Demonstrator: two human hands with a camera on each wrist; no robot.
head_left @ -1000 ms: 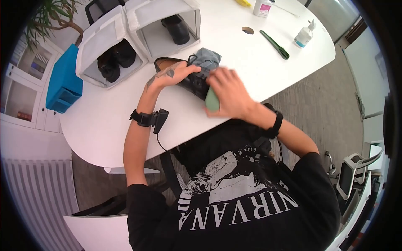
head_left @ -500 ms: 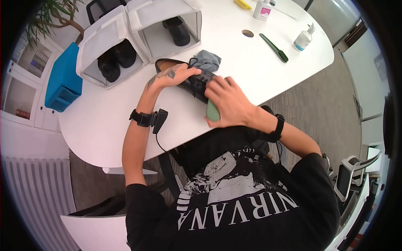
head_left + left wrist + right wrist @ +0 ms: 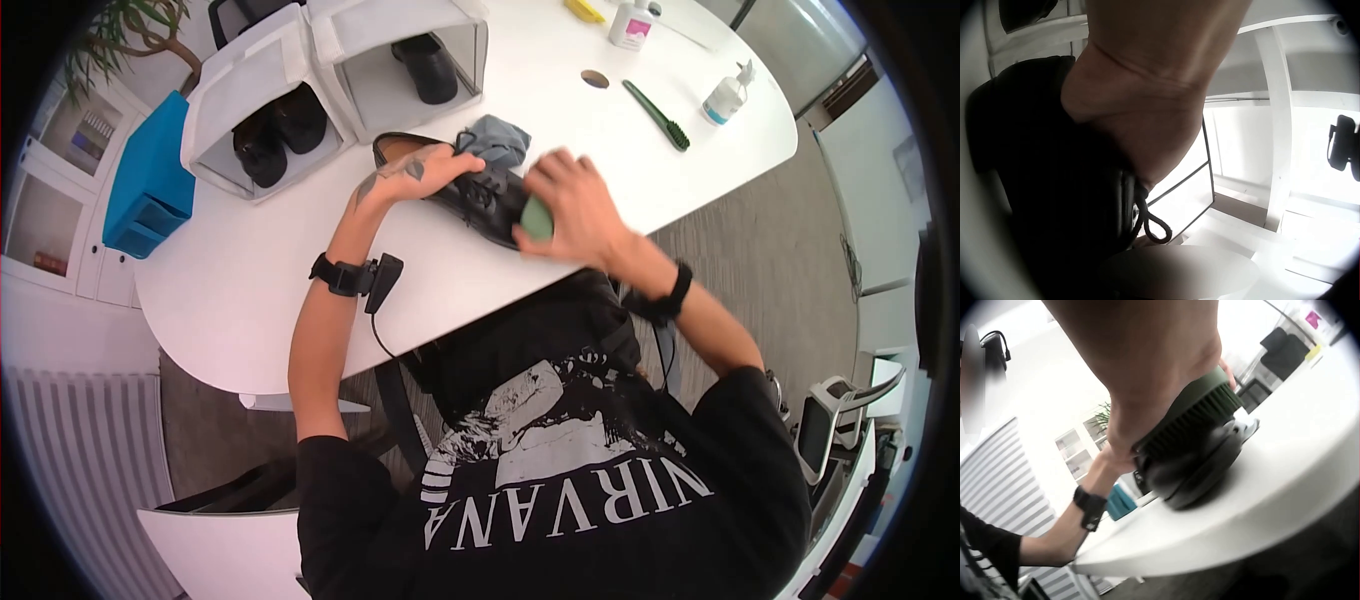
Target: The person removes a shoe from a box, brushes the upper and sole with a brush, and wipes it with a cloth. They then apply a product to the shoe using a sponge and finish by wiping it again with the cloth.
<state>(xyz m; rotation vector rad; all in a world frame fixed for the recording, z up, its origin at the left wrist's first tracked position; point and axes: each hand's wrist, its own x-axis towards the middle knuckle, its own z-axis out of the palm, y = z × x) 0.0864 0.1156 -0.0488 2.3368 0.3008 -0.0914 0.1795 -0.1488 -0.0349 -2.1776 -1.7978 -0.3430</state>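
Observation:
A black lace-up shoe (image 3: 488,213) lies on the white table with its tan-lined opening toward the far left. My left hand (image 3: 420,172) holds it around the ankle part, thumb across the tongue; its other fingers are mostly hidden. My right hand (image 3: 582,212) grips a green brush (image 3: 537,220) by its back at the toe end. In the right wrist view dark bristles (image 3: 1200,419) point down onto the blurred toe. A crumpled grey cloth (image 3: 497,142) lies just beyond the shoe. One loop of lace (image 3: 1159,230) hangs out in the left wrist view.
Two white shoe boxes (image 3: 262,95) with open fronts stand at the back left, black shoes inside. A teal organiser (image 3: 150,180) is at the left. Farther right lie a green long-handled brush (image 3: 657,116), a pump bottle (image 3: 728,95), a white bottle (image 3: 632,25) and a hole (image 3: 595,79) in the tabletop.
My right hand with the green brush moved a little toward me, then back up and to the right over the shoe's toe. My left hand stays on the shoe.

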